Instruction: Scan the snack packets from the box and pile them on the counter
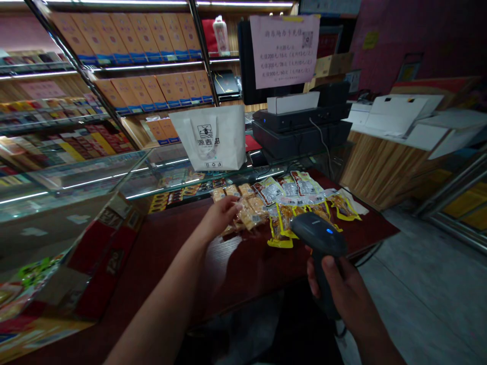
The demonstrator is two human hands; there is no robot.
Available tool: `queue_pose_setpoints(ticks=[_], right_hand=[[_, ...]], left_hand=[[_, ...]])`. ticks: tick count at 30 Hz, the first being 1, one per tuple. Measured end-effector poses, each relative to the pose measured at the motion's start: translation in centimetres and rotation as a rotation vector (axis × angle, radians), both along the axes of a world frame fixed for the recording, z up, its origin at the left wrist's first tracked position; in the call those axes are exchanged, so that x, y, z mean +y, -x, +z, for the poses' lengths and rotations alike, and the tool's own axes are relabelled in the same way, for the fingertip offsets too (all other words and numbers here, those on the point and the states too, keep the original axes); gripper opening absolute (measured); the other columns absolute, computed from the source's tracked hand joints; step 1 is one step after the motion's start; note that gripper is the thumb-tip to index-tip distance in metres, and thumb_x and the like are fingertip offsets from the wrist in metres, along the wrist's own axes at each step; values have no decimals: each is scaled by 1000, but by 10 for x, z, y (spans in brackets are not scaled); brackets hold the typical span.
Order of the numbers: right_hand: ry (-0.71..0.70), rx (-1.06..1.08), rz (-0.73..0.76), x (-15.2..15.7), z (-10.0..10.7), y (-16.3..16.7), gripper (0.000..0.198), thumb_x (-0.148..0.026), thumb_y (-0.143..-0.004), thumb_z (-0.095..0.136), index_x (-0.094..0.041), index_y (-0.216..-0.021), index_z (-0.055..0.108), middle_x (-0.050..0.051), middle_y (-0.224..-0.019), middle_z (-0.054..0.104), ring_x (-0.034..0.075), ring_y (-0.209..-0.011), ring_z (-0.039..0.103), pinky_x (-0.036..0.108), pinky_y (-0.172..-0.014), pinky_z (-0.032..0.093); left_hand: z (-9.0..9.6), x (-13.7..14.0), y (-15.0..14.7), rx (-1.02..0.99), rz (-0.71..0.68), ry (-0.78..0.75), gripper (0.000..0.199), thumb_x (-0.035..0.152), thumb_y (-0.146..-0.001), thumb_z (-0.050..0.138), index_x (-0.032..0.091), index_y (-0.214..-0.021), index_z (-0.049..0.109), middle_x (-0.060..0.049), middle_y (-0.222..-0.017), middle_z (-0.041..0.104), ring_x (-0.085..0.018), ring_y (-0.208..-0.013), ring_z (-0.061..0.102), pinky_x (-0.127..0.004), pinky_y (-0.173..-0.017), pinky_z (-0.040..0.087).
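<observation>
My right hand (338, 284) is wrapped round the handle of a dark barcode scanner (319, 235), whose head has a small blue light and points toward the packets. My left hand (220, 215) reaches over the dark red counter, its fingers closed at the left edge of a clear packet of pale biscuit-like squares (251, 213). The thumb side is partly hidden and slightly blurred. More packets of the same kind lie behind and under it. Right of them several yellow-edged snack pouches (281, 228) overlap, and silver-white pouches (291, 186) lie behind these.
A white paper bag (224, 147) stands on the glass display case behind the packets. A dark till with a screen bearing a paper notice (285, 50) is at the back. An open red carton (102, 258) sits on the left. Boxed goods (133, 38) fill the shelves.
</observation>
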State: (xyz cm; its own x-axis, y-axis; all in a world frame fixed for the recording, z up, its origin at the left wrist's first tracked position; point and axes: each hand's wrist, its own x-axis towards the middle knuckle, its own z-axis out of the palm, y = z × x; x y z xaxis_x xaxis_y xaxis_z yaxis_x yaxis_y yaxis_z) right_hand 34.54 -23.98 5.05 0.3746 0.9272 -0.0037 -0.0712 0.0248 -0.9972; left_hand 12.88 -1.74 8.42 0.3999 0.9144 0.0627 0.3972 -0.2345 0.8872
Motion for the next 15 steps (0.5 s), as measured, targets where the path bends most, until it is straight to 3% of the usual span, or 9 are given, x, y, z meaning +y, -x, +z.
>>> queue_pose_setpoints(ticks=[3,6,12,15], right_hand=[[5,18,-6,0,1,-1,50,-68,-93,54,-21,-76,62,-2,-54,58,13,-50,55,24,-51,47],[7,27,-25,0,0,0,50,-69,-91,56,-21,-82,66,-2,-54,59,14,-50,55,23,-48,45],[-13,85,-41,6,-10,5,50,-67,-90,60,-19,-101,69,3,-70,71,12,-46,56,24,-47,45],[-10,95,-26,9,-13,10,49,-68,-89,61,-20,-94,69,1,-65,68,11,-45,55,22,-45,44]], left_hand=[[20,35,7,30,6,74,39,49,-72,74,18,-94,65,1,-73,61,-15,-60,55,-27,-57,45],[27,62,9,84,-6,152,35,44,-70,77,18,-91,67,0,-68,61,-15,-59,55,-27,-55,44],[13,83,-2,202,-18,193,24,38,-67,80,18,-75,69,1,-52,58,-15,-48,52,-26,-49,39],[7,87,-6,208,12,131,21,35,-69,80,17,-74,71,2,-51,56,-14,-46,50,-26,-51,39]])
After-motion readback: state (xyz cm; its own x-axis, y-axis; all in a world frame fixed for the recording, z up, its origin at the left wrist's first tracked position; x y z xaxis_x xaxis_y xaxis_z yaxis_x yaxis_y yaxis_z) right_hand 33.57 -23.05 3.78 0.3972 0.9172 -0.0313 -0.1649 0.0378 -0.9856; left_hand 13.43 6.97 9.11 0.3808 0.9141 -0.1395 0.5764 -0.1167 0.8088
